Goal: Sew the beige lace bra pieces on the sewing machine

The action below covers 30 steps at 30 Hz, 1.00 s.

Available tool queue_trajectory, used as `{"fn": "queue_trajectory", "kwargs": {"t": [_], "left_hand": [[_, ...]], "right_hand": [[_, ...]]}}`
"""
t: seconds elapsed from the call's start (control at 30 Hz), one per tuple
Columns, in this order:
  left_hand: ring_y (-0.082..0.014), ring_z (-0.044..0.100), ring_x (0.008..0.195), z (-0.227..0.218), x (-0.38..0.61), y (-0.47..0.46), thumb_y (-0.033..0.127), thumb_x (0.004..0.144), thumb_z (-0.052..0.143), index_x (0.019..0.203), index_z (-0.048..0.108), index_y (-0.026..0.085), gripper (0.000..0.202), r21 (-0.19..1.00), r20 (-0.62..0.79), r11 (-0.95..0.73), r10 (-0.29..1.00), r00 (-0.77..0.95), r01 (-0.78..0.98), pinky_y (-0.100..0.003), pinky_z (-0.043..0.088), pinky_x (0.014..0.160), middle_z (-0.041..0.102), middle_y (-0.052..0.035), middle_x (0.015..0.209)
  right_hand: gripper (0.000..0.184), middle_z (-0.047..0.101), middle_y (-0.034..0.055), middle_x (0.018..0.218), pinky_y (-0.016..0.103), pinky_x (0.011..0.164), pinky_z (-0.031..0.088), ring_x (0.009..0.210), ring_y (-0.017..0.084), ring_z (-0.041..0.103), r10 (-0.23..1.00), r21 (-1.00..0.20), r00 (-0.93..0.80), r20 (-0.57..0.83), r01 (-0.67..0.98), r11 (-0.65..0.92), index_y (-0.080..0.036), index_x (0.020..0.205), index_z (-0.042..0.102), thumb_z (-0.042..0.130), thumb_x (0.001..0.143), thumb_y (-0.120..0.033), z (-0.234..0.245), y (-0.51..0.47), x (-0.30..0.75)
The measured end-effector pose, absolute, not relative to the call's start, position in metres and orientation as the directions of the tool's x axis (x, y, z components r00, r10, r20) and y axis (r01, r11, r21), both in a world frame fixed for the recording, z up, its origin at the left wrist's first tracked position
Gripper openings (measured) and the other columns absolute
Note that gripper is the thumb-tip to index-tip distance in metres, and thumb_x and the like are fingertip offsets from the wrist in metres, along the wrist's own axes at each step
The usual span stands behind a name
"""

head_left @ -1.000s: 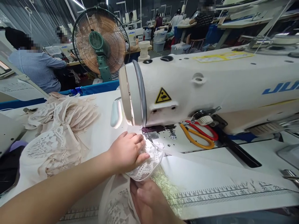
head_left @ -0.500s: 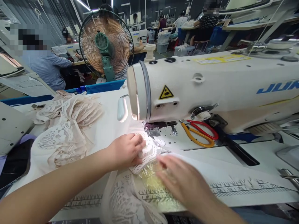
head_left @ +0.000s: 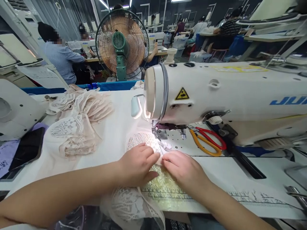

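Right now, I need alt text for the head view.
A person's left hand rests on lace fabric at a sewing machine, the right hand close beside it. Scissors lie to the right; lace pieces are heaped to the left.

glare: lace (head_left: 140, 139) near machine head (head_left: 155, 92) | background (head_left: 187, 12): dim | ceiling tubes (head_left: 103, 4): lit | edges: stretched

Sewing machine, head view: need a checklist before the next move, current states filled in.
1. Left hand on the upper lace cup: ok, resting on it.
2. Right hand gripping the lace edge: cannot tell, at the edge but the grip is hidden.
3. Both hands off the needle area: ok, apart from it.
4. Needle up or down: cannot tell, too small.
5. Scissors clear of the lace: ok, lying apart from it.
6. Lower lace cup fully on the table: not ok, hanging over the front edge.
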<state>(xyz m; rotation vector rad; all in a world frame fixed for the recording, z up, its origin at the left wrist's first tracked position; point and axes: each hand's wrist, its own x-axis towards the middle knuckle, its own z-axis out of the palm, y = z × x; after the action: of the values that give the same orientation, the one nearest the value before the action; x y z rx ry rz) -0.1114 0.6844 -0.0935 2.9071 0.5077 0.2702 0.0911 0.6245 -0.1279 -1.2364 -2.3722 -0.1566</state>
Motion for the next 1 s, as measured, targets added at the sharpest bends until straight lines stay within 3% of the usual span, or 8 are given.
{"fn": "queue_trajectory", "kwargs": {"t": [0.1, 0.23, 0.47, 0.7, 0.87, 1.0], "left_hand": [[-0.0227, 0.053, 0.086, -0.107, -0.11, 0.682, 0.03, 0.087, 0.048, 0.108, 0.056, 0.012, 0.029, 0.075, 0.237, -0.952, 0.307, 0.922, 0.298, -0.044, 0.045, 0.084, 0.058, -0.0097, 0.089], [-0.0193, 0.054, 0.094, -0.113, -0.112, 0.697, 0.017, 0.092, 0.041, 0.093, 0.062, 0.015, 0.022, -0.018, 0.325, -0.977, 0.195, 0.925, 0.213, -0.04, 0.04, 0.091, 0.061, -0.0081, 0.103], [-0.0178, 0.056, 0.095, -0.11, -0.113, 0.728, 0.022, 0.094, 0.039, 0.103, 0.064, 0.018, 0.027, 0.033, 0.29, -0.999, 0.016, 0.957, 0.006, -0.037, 0.041, 0.096, 0.065, -0.005, 0.108], [-0.0191, 0.059, 0.099, -0.111, -0.115, 0.75, 0.018, 0.093, 0.039, 0.103, 0.065, 0.018, 0.027, 0.029, 0.285, -0.998, -0.041, 0.958, -0.051, -0.04, 0.042, 0.098, 0.064, -0.0073, 0.113], [-0.019, 0.058, 0.103, -0.111, -0.113, 0.764, 0.015, 0.091, 0.044, 0.104, 0.065, 0.019, 0.025, 0.045, 0.266, -0.997, -0.055, 0.962, -0.069, -0.041, 0.043, 0.098, 0.064, -0.0094, 0.113], [-0.0195, 0.058, 0.103, -0.108, -0.112, 0.772, 0.015, 0.092, 0.042, 0.104, 0.064, 0.018, 0.026, -0.013, 0.288, -0.996, -0.085, 0.954, -0.085, -0.042, 0.043, 0.097, 0.065, -0.0108, 0.111]], "right_hand": [[0.025, 0.06, 0.0028, 0.071, 0.028, 0.059, 0.039, 0.068, 0.016, 0.05, 0.755, -0.102, -0.493, 0.431, 0.805, 0.584, -0.016, 0.071, 0.061, 0.043, 0.087, -0.009, -0.129, 0.623, 0.09], [0.021, 0.062, 0.0045, 0.078, 0.03, 0.066, 0.042, 0.074, 0.018, 0.052, 0.743, -0.112, -0.507, 0.437, 0.789, 0.604, -0.015, 0.08, 0.063, 0.044, 0.086, -0.008, -0.129, 0.623, 0.088], [0.022, 0.064, 0.0087, 0.091, 0.034, 0.074, 0.045, 0.085, 0.02, 0.055, 0.761, -0.119, -0.495, 0.419, 0.801, 0.586, -0.014, 0.094, 0.063, 0.043, 0.087, -0.014, -0.128, 0.624, 0.084], [0.028, 0.066, 0.0114, 0.104, 0.036, 0.077, 0.045, 0.093, 0.023, 0.056, 0.751, -0.023, -0.493, 0.439, 0.829, 0.558, -0.009, 0.106, 0.062, 0.043, 0.088, -0.017, -0.129, 0.625, 0.082], [0.03, 0.065, 0.0113, 0.109, 0.037, 0.079, 0.046, 0.097, 0.023, 0.056, 0.758, -0.033, -0.482, 0.44, 0.834, 0.55, -0.009, 0.11, 0.061, 0.043, 0.088, -0.018, -0.133, 0.623, 0.084], [0.03, 0.065, 0.0117, 0.11, 0.038, 0.08, 0.047, 0.097, 0.024, 0.056, 0.763, -0.054, -0.478, 0.435, 0.832, 0.551, -0.009, 0.11, 0.061, 0.043, 0.088, -0.019, -0.132, 0.623, 0.084]]}}
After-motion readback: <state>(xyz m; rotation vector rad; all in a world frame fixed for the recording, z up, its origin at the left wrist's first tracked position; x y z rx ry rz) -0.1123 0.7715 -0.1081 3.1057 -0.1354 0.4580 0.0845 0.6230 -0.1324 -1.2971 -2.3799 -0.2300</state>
